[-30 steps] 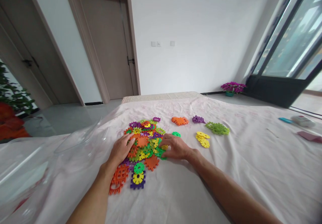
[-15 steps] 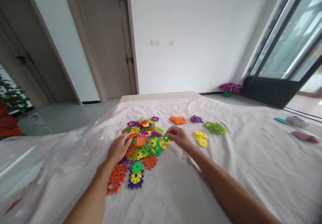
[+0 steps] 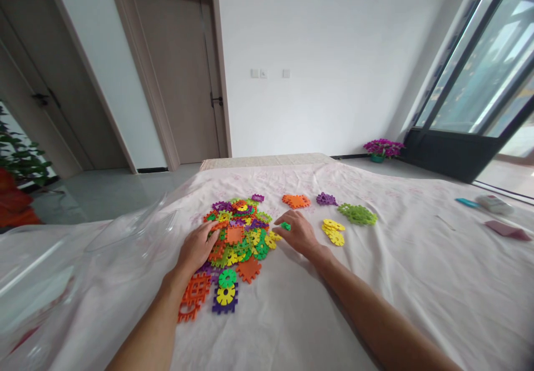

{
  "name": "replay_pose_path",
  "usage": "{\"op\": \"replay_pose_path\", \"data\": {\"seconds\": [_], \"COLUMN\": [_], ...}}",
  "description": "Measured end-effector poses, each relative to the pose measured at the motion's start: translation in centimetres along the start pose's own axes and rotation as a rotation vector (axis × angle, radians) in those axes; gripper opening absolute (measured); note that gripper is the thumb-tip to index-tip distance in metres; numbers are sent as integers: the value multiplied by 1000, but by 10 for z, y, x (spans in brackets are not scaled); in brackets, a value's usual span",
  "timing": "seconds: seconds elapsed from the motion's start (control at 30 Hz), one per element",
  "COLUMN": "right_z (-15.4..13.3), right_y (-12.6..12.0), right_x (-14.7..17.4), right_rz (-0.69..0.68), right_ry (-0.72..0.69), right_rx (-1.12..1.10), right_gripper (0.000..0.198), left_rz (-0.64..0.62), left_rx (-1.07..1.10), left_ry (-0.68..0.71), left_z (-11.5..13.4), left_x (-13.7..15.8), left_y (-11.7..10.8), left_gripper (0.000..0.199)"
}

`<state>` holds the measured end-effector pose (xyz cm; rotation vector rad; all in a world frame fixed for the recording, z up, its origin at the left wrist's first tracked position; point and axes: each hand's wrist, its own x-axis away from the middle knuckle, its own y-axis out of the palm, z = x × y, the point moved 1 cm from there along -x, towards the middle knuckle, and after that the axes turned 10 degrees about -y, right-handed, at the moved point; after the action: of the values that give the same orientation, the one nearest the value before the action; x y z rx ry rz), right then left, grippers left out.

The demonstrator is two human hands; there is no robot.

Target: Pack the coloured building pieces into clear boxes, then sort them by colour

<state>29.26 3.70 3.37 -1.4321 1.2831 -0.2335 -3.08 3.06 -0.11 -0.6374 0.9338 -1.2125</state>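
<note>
A mixed pile of plastic building pieces lies in front of me, with notched squares and round discs in several colours. My left hand rests on its left side, thumb and fingers apart, the fingertips touching orange pieces. Just right of the pile, my right hand pinches a green notched disc, which the fingers partly cover. Yellow discs lie at the pile's edge close to that hand. Nearer to me, a green disc and a yellow disc overlap a purple square.
Separate groups lie to the right: orange pieces, purple pieces, light green pieces and yellow discs. Clear plastic containers stand at left on the wrinkled tablecloth. A pink item lies far right.
My right hand has drawn the green disc away from the pile's right edge, slightly to the right. The left hand stays in place on the pile.
</note>
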Motion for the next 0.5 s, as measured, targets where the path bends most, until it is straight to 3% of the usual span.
{"op": "replay_pose_path", "data": {"seconds": [0.2, 0.5], "right_z": [-34, -44], "right_y": [12, 19], "right_x": [-3, -4], "right_rz": [-195, -201], "right_ry": [-119, -62], "right_rx": [37, 26], "right_gripper": [61, 43], "left_rz": [3, 16], "left_rx": [-10, -35], "left_ry": [2, -5], "left_z": [-4, -4], "left_x": [-1, -2], "left_y": [3, 2], "left_gripper": [45, 45]}}
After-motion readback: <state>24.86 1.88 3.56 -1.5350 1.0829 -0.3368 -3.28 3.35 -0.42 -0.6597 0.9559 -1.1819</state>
